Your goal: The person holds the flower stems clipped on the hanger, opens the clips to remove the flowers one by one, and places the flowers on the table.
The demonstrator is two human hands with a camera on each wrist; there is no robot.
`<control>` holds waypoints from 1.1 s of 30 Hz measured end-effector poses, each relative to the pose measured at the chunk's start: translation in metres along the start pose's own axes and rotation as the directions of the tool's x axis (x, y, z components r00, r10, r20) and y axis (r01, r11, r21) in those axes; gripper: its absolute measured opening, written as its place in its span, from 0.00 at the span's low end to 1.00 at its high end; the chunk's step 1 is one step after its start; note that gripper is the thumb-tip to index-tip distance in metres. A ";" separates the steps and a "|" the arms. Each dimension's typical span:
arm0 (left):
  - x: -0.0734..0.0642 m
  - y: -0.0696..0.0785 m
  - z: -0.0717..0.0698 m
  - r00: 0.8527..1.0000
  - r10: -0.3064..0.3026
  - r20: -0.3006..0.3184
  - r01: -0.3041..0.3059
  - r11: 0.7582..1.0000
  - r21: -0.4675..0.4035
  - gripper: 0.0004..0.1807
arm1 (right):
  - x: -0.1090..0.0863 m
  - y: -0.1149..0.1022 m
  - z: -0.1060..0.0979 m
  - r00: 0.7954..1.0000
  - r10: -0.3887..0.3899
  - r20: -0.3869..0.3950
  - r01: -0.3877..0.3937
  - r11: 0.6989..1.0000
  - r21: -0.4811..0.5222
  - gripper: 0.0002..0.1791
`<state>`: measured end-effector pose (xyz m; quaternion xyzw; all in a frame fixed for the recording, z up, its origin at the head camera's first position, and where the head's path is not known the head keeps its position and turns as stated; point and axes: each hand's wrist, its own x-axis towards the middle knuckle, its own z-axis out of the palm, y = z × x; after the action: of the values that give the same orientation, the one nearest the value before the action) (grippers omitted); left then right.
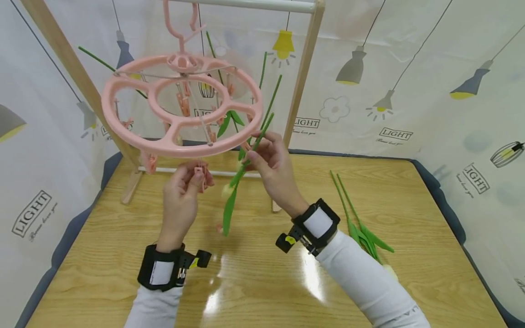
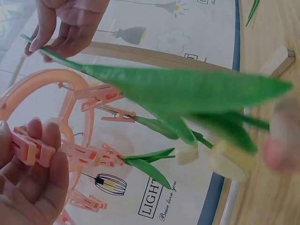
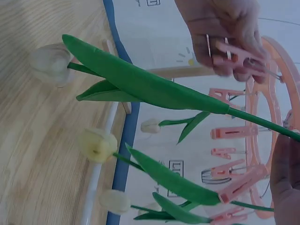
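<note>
A round pink drying hanger point(image 1: 180, 150) with hanging clothespins is in front of me in the head view. My left hand point(image 1: 180, 200) grips a pink clothespin point(image 2: 30, 150) under the near rim. Beside the rim's right side, my right hand point(image 1: 276, 171) pinches the green stem of an artificial tulip point(image 3: 150, 91). This tulip hangs head down, its pale flower lowest and its long leaf point(image 1: 229, 209) pointing at the table. Other tulips, including a yellowish one point(image 3: 98, 145), hang head down from clothespins behind. Their clips are partly hidden in the head view.
The hanger's hook goes up towards the white bar point(image 1: 266, 5) of a wooden-legged stand point(image 1: 303, 68). More tulips point(image 1: 365, 237) lie on the wooden table point(image 1: 254, 282), right of my right forearm. A lamp-printed cloth point(image 1: 410, 68) rises behind and at the sides.
</note>
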<state>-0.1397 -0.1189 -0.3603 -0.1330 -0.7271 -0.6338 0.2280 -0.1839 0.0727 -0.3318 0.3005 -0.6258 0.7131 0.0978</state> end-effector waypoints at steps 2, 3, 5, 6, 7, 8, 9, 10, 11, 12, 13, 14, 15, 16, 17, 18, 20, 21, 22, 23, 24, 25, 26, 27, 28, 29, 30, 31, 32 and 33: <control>0.000 -0.001 -0.002 0.999 0.007 0.035 -0.008 1.000 0.015 0.14 | 0.001 0.001 -0.006 1.000 -0.003 -0.009 0.003 1.000 -0.026 0.21; 0.000 -0.001 -0.002 0.998 0.013 0.056 -0.014 1.000 0.025 0.14 | 0.001 0.002 -0.010 1.000 -0.005 -0.016 0.005 0.999 -0.039 0.21; 0.000 -0.003 -0.004 0.995 0.021 0.102 -0.024 0.999 0.032 0.16 | 0.001 0.001 -0.016 0.999 -0.005 -0.033 0.003 0.998 -0.063 0.21; 0.000 -0.003 -0.005 0.992 0.024 0.124 -0.028 0.999 0.028 0.17 | 0.001 0.001 -0.019 0.999 -0.005 -0.043 0.002 0.997 -0.074 0.21; 0.000 -0.003 -0.006 0.989 0.028 0.146 -0.032 0.999 0.025 0.17 | 0.001 0.001 -0.022 0.999 -0.005 -0.053 0.001 0.997 -0.083 0.21; 0.000 -0.004 -0.006 0.986 0.030 0.163 -0.034 0.999 0.024 0.18 | 0.001 0.000 -0.025 0.998 -0.011 -0.062 0.005 0.996 -0.090 0.22; 0.000 -0.003 -0.007 0.984 0.030 0.177 -0.035 0.999 0.026 0.18 | 0.001 -0.001 -0.028 0.997 -0.013 -0.071 0.006 0.996 -0.092 0.22; 0.000 -0.003 -0.007 0.982 0.029 0.187 -0.034 0.999 0.023 0.19 | 0.001 -0.001 -0.031 0.997 -0.017 -0.079 0.009 0.995 -0.095 0.22; 0.000 -0.003 -0.007 0.981 0.026 0.193 -0.031 0.999 0.022 0.19 | 0.001 -0.002 -0.034 0.996 -0.020 -0.085 0.012 0.995 -0.099 0.22; 0.000 -0.003 -0.007 0.981 0.025 0.194 -0.031 0.999 0.028 0.18 | 0.002 -0.002 -0.037 0.996 -0.022 -0.091 0.013 0.995 -0.101 0.22; 0.000 -0.003 -0.007 0.980 0.023 0.196 -0.030 0.999 0.032 0.18 | 0.002 -0.003 -0.041 0.995 -0.023 -0.098 0.013 0.994 -0.105 0.22; 0.000 -0.002 -0.008 0.981 0.017 0.194 -0.023 0.999 0.031 0.18 | 0.002 -0.003 -0.044 0.994 -0.024 -0.104 0.013 0.994 -0.109 0.23; 0.000 -0.002 -0.008 0.981 0.012 0.193 -0.019 0.999 0.031 0.17 | 0.002 -0.004 -0.047 0.994 -0.023 -0.111 0.011 0.994 -0.111 0.23; 0.000 -0.002 -0.008 0.982 0.006 0.190 -0.012 1.000 0.029 0.17 | 0.003 -0.005 -0.051 0.993 -0.026 -0.119 0.012 0.993 -0.117 0.23; 0.000 -0.002 -0.008 0.982 0.002 0.187 -0.007 1.000 0.028 0.17 | 0.003 -0.005 -0.054 0.991 -0.028 -0.127 0.012 0.992 -0.122 0.23; -0.001 -0.002 -0.008 0.983 -0.003 0.184 -0.002 1.000 0.024 0.17 | 0.003 -0.006 -0.058 0.990 -0.031 -0.136 0.013 0.992 -0.128 0.23; -0.001 -0.003 -0.009 0.985 -0.014 0.173 0.011 1.000 0.017 0.17 | 0.004 -0.008 -0.066 0.987 -0.039 -0.155 0.018 0.991 -0.134 0.22; -0.001 -0.004 -0.009 0.986 -0.017 0.166 0.015 1.000 0.016 0.18 | 0.004 -0.010 -0.070 0.986 -0.041 -0.164 0.019 0.991 -0.135 0.22; -0.001 -0.004 -0.010 0.987 -0.020 0.158 0.018 1.000 0.016 0.19 | 0.004 -0.011 -0.075 0.984 -0.044 -0.171 0.020 0.990 -0.139 0.22; -0.001 -0.005 -0.010 0.988 -0.022 0.152 0.020 1.000 0.016 0.19 | 0.005 -0.012 -0.079 0.983 -0.045 -0.177 0.019 0.989 -0.146 0.22; -0.001 -0.005 -0.011 0.989 -0.024 0.146 0.022 1.000 0.015 0.20 | 0.005 -0.014 -0.083 0.982 -0.045 -0.183 0.017 0.988 -0.151 0.22; -0.001 -0.006 -0.011 0.990 -0.023 0.141 0.020 1.000 0.017 0.20 | 0.005 -0.015 -0.087 0.981 -0.045 -0.190 0.015 0.988 -0.152 0.22; -0.001 -0.006 -0.012 0.990 -0.021 0.137 0.018 1.000 0.021 0.20 | 0.005 -0.017 -0.091 0.980 -0.044 -0.196 0.013 0.987 -0.159 0.22; -0.002 -0.006 -0.013 0.991 -0.019 0.133 0.016 1.000 0.021 0.20 | 0.005 -0.018 -0.095 0.979 -0.046 -0.200 0.012 0.986 -0.167 0.22; -0.002 -0.007 -0.014 0.992 -0.016 0.128 0.014 1.000 0.023 0.20 | 0.005 -0.019 -0.099 0.978 -0.049 -0.204 0.012 0.984 -0.176 0.22; -0.002 -0.007 -0.014 0.992 -0.012 0.126 0.009 1.000 0.024 0.20 | 0.005 -0.021 -0.102 0.977 -0.053 -0.205 0.015 0.983 -0.182 0.21; -0.002 -0.008 -0.015 0.992 -0.007 0.125 0.004 1.000 0.024 0.20 | 0.005 -0.022 -0.106 0.976 -0.055 -0.209 0.018 0.984 -0.178 0.21; -0.002 -0.008 -0.015 0.992 -0.003 0.123 0.000 1.000 0.024 0.20 | 0.005 -0.023 -0.109 0.975 -0.059 -0.213 0.020 0.983 -0.180 0.21; -0.002 -0.009 -0.016 0.993 0.000 0.122 -0.003 1.000 0.024 0.20 | 0.005 -0.025 -0.112 0.974 -0.065 -0.215 0.024 0.982 -0.186 0.21; -0.002 -0.009 -0.016 0.993 0.003 0.121 -0.006 1.000 0.023 0.20 | 0.005 -0.026 -0.115 0.973 -0.067 -0.219 0.025 0.982 -0.189 0.21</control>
<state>-0.1393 -0.1361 -0.3677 -0.1703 -0.7465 -0.6156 0.1863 -0.2094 0.1863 -0.3118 0.2220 -0.6671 0.6788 0.2120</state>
